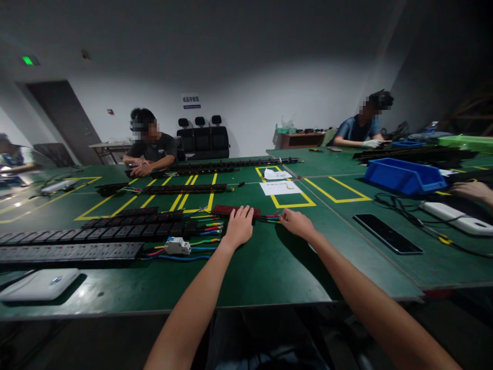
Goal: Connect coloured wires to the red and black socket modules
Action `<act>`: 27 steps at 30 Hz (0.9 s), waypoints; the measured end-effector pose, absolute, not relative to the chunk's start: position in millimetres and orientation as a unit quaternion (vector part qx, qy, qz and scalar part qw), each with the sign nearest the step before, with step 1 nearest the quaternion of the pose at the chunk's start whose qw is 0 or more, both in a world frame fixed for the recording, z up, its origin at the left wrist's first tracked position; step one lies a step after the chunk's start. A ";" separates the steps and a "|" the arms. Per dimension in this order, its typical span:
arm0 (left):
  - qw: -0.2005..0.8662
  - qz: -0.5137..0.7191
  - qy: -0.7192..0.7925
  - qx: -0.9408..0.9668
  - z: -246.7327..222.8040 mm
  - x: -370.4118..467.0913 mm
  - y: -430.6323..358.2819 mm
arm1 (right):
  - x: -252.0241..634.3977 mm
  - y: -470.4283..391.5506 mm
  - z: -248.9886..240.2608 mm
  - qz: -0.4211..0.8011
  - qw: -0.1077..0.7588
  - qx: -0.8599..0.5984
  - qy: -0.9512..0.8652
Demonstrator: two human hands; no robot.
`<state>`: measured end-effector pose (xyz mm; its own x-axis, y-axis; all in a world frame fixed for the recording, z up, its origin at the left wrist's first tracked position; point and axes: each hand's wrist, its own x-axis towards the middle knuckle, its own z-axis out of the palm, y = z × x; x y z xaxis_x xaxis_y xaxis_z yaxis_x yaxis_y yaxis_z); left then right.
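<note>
My left hand (239, 226) lies on a dark red strip-shaped module (222, 209), its fingers stretched out over the right part. Thin coloured wires (268, 218) run out of the module's right end. Their far ends meet the closed fingers of my right hand (296, 224), which pinch them just above the green table (262, 277). To the left lie several black socket strips (134, 232), with coloured leads toward my left hand. A white circuit breaker (177, 245) sits on the leads of the nearest grey-faced socket strip (73, 252).
A phone (387, 234), a white power bank (458, 218) with black cables and a blue bin (406, 176) are on the right. Papers (280, 188) lie ahead. Another white device (41, 284) is at the near left. Co-workers sit across the table; another person's hand (472, 190) reaches in at right.
</note>
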<state>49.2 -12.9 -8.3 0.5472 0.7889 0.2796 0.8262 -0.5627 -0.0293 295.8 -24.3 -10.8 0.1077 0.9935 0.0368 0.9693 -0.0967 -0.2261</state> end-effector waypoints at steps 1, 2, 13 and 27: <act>0.080 -0.118 -0.462 -0.875 -8.7 49.2 -12.6 | 295.6 -24.4 -10.5 0.063 0.098 -0.738 -0.664; 0.082 -0.118 -0.463 -0.874 -9.1 49.2 -12.2 | 295.3 -24.7 -10.1 0.064 0.098 -0.739 -0.664; 0.080 -0.127 -0.463 -0.874 -10.7 48.7 -10.1 | 292.3 -28.0 -6.9 0.065 0.105 -0.739 -0.662; 0.080 -0.121 -0.463 -0.875 -7.0 48.7 -10.9 | 292.1 -28.0 -4.2 0.070 0.094 -0.739 -0.663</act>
